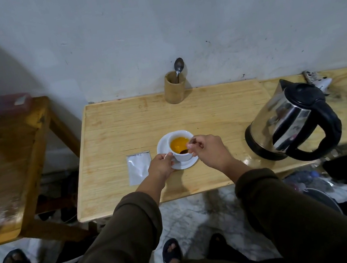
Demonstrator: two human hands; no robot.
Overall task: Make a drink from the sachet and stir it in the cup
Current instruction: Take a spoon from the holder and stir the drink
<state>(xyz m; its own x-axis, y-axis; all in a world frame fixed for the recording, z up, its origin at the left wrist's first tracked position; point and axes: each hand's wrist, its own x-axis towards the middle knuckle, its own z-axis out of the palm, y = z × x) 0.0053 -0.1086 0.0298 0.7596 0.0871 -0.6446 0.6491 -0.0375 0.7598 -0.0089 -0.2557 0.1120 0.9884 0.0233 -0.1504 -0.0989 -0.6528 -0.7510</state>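
Note:
A white cup (pixel 183 156) holding orange liquid stands on a white saucer (pixel 162 144) in the middle of the wooden table (pixel 121 126). My left hand (pixel 161 166) grips the cup at its near left side. My right hand (pixel 207 148) pinches a spoon (pixel 187 148) whose bowl dips into the drink at the cup's near rim. A silver sachet (pixel 139 167) lies flat on the table just left of the saucer.
A steel electric kettle (pixel 291 121) with a black handle stands at the right. A wooden holder (pixel 174 88) with a second spoon (pixel 178 66) stands by the wall. Another wooden table (pixel 8 157) is at the left. Sandalled feet show on the floor below.

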